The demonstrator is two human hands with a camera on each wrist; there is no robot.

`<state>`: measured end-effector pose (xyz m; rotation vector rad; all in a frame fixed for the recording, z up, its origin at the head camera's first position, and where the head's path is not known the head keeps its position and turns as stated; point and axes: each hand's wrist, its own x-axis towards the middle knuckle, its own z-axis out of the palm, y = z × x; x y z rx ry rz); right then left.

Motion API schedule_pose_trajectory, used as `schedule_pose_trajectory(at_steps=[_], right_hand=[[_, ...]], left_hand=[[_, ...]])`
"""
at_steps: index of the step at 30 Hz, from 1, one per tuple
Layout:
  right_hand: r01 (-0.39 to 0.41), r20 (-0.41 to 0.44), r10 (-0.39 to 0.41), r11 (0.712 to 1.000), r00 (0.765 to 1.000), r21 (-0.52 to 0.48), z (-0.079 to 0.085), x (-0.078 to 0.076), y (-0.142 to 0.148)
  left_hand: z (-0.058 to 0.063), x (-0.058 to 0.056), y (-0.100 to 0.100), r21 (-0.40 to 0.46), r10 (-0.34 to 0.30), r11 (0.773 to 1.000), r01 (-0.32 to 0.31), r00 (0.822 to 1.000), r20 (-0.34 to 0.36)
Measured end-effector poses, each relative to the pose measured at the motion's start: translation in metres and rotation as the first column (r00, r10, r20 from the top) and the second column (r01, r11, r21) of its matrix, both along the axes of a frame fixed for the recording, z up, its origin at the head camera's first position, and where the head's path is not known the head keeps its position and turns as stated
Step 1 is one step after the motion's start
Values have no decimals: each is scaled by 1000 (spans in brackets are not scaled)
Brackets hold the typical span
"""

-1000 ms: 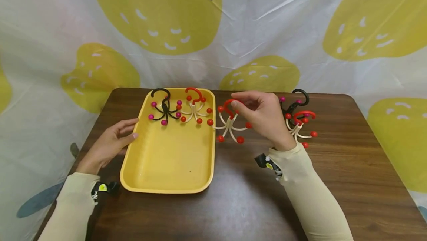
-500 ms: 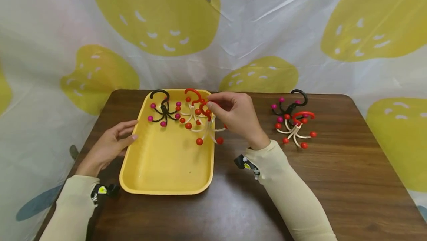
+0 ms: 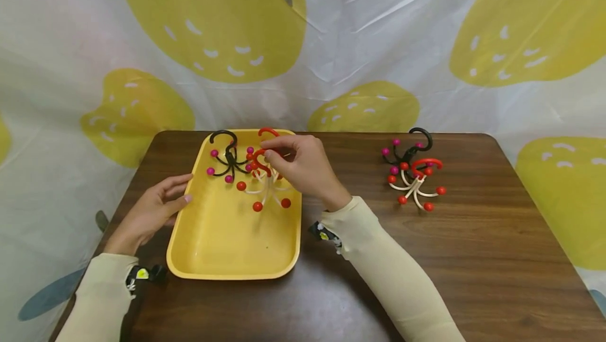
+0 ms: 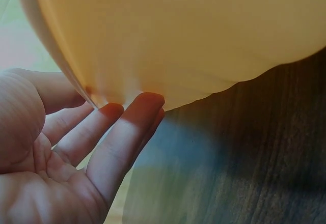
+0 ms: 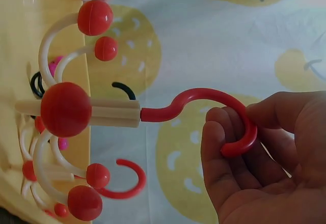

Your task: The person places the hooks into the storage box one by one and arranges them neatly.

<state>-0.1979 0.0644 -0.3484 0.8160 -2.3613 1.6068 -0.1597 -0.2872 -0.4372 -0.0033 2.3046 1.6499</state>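
My right hand pinches the red hook of a white multi-arm hanger with red ball tips. In the head view this hanger overlaps the back right of a yellow tray, its arms pointing down. Behind it, partly hidden, another white hanger with a red hook stands in the tray. A black hanger with pink balls stands at the tray's back left. My left hand grips the tray's left rim, thumb on the rim and fingers against the outer wall.
On the brown table, to the right of the tray, stand a black hanger with pink balls and, in front of it, a white one with red balls. A lemon-print curtain hangs behind the table.
My right hand has carried the white hanger leftward, from right of the tray to over its back right part. The left hand has stayed on the rim.
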Motion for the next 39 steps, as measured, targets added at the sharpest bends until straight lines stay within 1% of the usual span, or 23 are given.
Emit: schedule_pose_trajectory(at_steps=[4,10,15,19,26,28,33,39], right_hand=[[-27,30,27,1000,999,-4,0,-3,-11],[-59,41,58,998,997,15,-2,-5,-28],[-89,81,86,995,993,33,-5,-6,-41],[-98,113,91,994,989,54,-6,-6,-51],[-117,111,110,992,988,55,-14,-11,-68],[-125,123,117,990,986,61,-16,-11,-73],[-138,156,121,985,980,103,-24,-14,-83],[-123,154,98,979,983,165,-30,-16,-91]], left_hand=[[1,0,1,-3,-1,1000,1,1000,-7],[1,1,2,-17,6,1000,-6,1000,-4],[-1,2,3,-18,5,1000,-5,1000,-4],[-1,1,2,-31,5,1000,-5,1000,3],[1,-3,0,-58,-5,998,6,1000,7],[2,-3,-1,-64,-9,998,10,1000,7],[1,-2,-1,-61,-13,998,14,1000,10],[2,-2,-1,-38,-20,999,20,1000,-2]])
